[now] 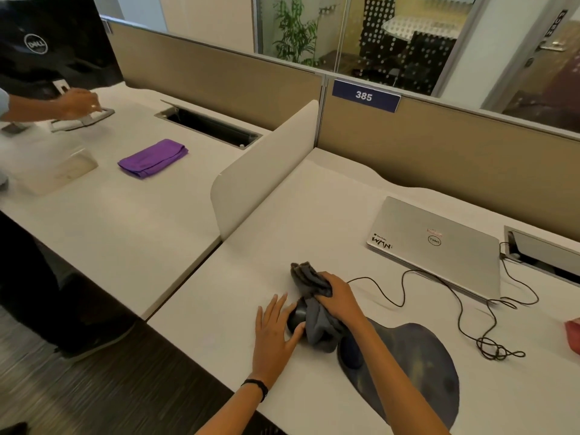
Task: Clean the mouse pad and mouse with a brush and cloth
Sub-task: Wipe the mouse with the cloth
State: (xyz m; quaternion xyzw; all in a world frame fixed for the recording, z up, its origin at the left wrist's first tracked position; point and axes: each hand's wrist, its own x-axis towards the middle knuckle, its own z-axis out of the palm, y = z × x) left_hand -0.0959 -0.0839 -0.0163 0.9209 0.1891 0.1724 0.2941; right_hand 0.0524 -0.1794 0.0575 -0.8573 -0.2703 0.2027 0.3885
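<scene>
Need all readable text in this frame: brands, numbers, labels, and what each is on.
"385": white digits on the blue plate atop the partition.
"DELL": round logo on the back of the black monitor.
"DELL": round logo on the closed silver laptop lid, seen inverted.
Laptop corner sticker: large letters upside down, not reliably readable.
Door sign, top right: too blurred.

soft grey cloth point(309, 279), glossy black plastic mouse point(295, 318), matt white desk point(244, 271), brushed silver laptop point(439, 246).
</scene>
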